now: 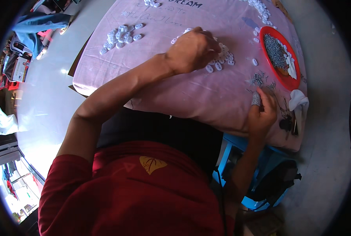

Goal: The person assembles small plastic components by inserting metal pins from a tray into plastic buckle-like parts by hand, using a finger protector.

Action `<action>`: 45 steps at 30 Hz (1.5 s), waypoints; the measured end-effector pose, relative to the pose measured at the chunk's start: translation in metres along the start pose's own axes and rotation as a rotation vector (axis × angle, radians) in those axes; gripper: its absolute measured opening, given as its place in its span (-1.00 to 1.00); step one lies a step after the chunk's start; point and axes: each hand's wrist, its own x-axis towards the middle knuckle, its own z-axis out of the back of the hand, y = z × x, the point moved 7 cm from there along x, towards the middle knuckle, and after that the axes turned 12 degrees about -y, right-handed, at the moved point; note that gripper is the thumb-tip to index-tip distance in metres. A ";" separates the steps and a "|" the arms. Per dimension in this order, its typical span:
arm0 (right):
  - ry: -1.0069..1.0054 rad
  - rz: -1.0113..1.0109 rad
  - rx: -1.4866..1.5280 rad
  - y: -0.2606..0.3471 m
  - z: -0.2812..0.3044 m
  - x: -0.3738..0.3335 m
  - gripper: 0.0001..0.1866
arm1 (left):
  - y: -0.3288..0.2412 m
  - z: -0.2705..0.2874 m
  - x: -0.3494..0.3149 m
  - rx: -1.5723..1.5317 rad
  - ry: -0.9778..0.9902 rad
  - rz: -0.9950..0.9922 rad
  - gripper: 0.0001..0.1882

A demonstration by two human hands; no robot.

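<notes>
White oval pcs [122, 36] are piled on L of surface [159, 96], apart from L hand [193, 49]. L hand is curled over central white pcs [223, 56]; grip's hidden, can't tell. Grey speckled item [256, 99] is held in R hand [264, 110], nr loose grey bits [258, 79] & red tray [289, 85].

A bright blue plastic stool [270, 156] is partly covered by a black fabric bundle [275, 179]; at left, a crumpled white bag [4, 121] and another person's blue denim trousers [38, 24] are seen.
</notes>
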 end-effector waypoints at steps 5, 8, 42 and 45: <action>-0.022 -0.216 0.121 -0.009 0.001 -0.007 -0.64 | 0.011 -0.026 -0.010 -0.015 0.226 0.189 -0.81; -0.046 -0.280 0.171 -0.012 0.002 -0.007 -0.64 | 0.001 -0.013 -0.013 -0.048 0.144 0.084 -0.81; -0.132 -0.040 0.090 0.010 -0.003 -0.002 -0.71 | 0.008 -0.009 -0.021 -0.701 -0.122 0.407 -0.85; -0.154 -0.062 0.125 0.005 0.000 -0.004 -0.71 | 0.002 -0.015 -0.027 -0.910 0.033 0.611 -0.84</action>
